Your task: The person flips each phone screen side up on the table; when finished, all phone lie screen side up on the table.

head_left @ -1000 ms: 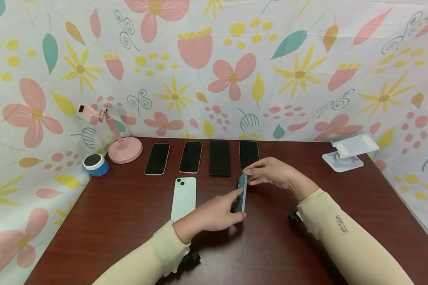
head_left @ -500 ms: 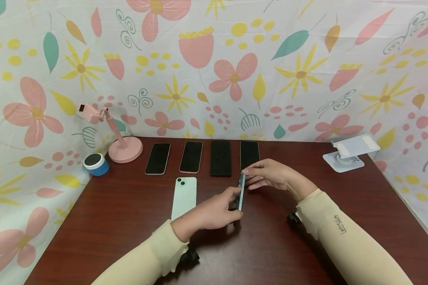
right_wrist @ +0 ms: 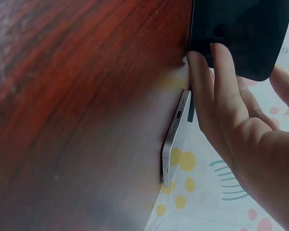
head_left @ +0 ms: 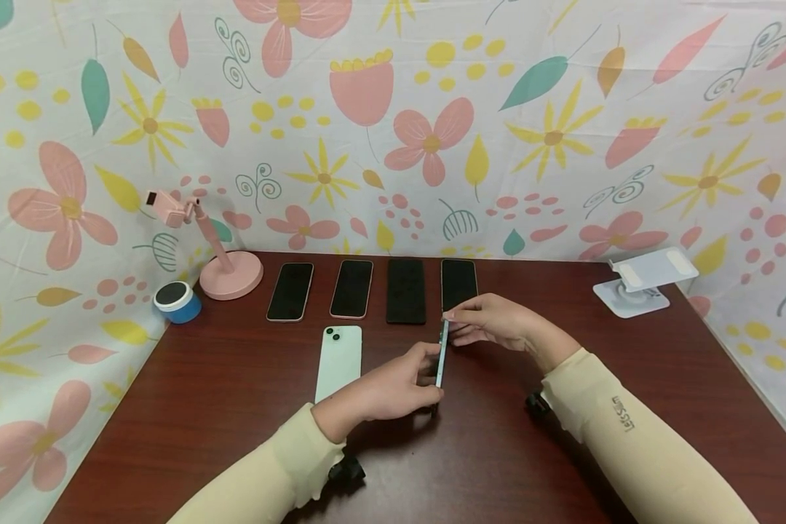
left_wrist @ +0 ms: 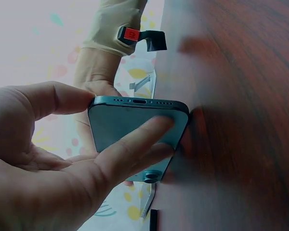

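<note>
A teal smartphone [head_left: 442,354] stands on its long side in the middle of the table, almost edge-on in the head view. My left hand [head_left: 393,389] grips its near end: in the left wrist view the thumb meets a corner beside the charging port and the fingers [left_wrist: 130,142] lie across the teal back, a camera lens showing below them. At the far end my right hand [head_left: 498,320] holds the phone too; the right wrist view has its fingers [right_wrist: 224,72] against the dark screen [right_wrist: 245,29] and the thumb at a corner.
Several dark-screened phones, one a black phone [head_left: 405,291], lie in a row at the back. A mint phone [head_left: 340,360] lies face down, partly behind my left arm. Around them stand a pink stand [head_left: 231,276], a blue-and-white round container [head_left: 177,303] and a white folding stand [head_left: 651,273].
The teal phone has tipped more upright, from showing part of its broad face to nearly edge-on. My left hand has shifted slightly left with it, while the right hand barely moves.
</note>
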Tool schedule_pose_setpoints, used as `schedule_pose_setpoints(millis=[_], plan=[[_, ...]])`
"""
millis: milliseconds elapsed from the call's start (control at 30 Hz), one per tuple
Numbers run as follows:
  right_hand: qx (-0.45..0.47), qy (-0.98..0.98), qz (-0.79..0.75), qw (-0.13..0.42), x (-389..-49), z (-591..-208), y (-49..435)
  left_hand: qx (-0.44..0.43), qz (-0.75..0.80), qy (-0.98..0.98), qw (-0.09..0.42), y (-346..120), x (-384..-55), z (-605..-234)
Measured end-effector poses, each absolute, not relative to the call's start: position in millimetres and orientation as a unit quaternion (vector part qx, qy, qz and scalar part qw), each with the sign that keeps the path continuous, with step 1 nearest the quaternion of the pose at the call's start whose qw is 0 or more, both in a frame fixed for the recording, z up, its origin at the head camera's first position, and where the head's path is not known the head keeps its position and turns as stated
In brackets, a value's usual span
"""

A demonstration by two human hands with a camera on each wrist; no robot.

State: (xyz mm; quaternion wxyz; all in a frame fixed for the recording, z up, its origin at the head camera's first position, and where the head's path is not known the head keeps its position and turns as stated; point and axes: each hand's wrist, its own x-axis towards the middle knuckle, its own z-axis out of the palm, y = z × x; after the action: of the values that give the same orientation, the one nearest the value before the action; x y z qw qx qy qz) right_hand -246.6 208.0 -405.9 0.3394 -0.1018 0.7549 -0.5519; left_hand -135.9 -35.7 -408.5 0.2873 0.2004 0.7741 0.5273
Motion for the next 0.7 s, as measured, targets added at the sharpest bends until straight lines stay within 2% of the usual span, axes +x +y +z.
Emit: schedule_pose_setpoints(millis=[367,700], plan=[[-0.080,0.776,-0.538,0.320,-244,-410,202,0.162,0.590,0.726,0.315,-39,-137,-413],[-0.061,0.782,-0.540,0.306,-240,-408,195,0.156,0.602,0.715,0.319,-40,-139,-412]])
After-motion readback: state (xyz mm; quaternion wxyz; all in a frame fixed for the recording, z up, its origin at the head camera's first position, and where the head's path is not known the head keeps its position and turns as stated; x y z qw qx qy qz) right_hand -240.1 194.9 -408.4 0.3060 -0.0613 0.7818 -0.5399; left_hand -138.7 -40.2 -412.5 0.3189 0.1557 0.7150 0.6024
